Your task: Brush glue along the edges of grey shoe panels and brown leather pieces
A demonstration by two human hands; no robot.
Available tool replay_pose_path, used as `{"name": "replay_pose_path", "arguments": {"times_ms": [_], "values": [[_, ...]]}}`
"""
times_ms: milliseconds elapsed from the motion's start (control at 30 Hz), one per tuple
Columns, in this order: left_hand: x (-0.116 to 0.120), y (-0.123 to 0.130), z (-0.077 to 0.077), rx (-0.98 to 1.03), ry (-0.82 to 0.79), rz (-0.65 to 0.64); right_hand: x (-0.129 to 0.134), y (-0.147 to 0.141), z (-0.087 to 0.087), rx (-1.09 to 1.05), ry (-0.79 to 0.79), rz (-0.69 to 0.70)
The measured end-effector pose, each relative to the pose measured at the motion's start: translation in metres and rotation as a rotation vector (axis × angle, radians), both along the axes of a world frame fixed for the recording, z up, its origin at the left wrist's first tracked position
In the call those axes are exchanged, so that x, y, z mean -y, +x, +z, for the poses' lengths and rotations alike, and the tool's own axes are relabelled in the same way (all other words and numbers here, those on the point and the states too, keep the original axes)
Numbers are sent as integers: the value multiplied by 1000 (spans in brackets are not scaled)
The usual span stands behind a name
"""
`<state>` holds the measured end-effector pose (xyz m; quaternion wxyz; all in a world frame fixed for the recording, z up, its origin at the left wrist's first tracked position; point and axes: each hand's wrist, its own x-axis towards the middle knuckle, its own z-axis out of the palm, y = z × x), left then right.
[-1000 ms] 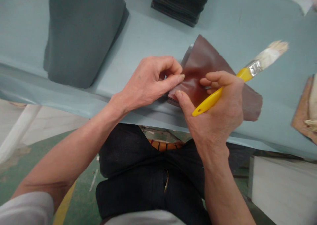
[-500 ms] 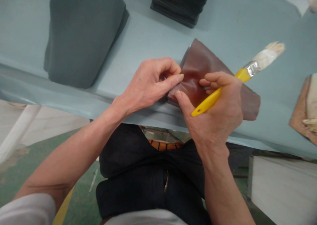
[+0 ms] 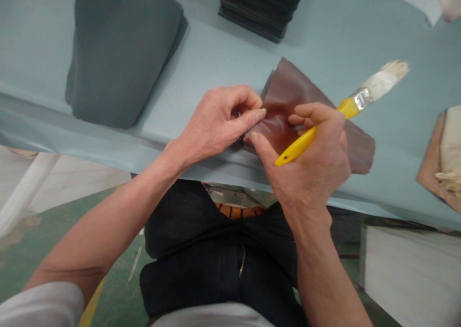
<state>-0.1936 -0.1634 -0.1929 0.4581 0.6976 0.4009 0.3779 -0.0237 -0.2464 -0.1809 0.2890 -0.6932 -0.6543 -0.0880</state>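
Brown sheets of leather-like material (image 3: 298, 84) lie near the table's front edge, creased between my hands. My left hand (image 3: 225, 118) pinches the top sheet's left edge between thumb and forefinger. Over the right part of the sheets is my right hand (image 3: 309, 149), holding a yellow-handled brush (image 3: 347, 108) across its palm, with pale bristles pointing up and right. The right thumb touches the sheets' lower left corner, and its other fingers curl over the brown surface.
Dark grey-green cut pieces (image 3: 122, 53) lie in a pile at the left. A thick black stack (image 3: 261, 10) stands at the back. At the right edge is a brown board (image 3: 430, 159) with something whitish on it. All rest on a blue-grey covered table (image 3: 212, 53).
My right hand and the brush have shifted slightly left, the thumb nearer the sheets' left corner. My left hand keeps its pinch almost unmoved.
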Motion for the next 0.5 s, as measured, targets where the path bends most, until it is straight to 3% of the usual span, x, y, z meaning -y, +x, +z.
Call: {"name": "replay_pose_path", "arguments": {"times_ms": [233,500], "values": [[0,0,-2,-13,27,6,-1,-4,5,-9,-59,-7],[4,1,1,2,56,34,-3,-10,4,57,-10,-100]]}}
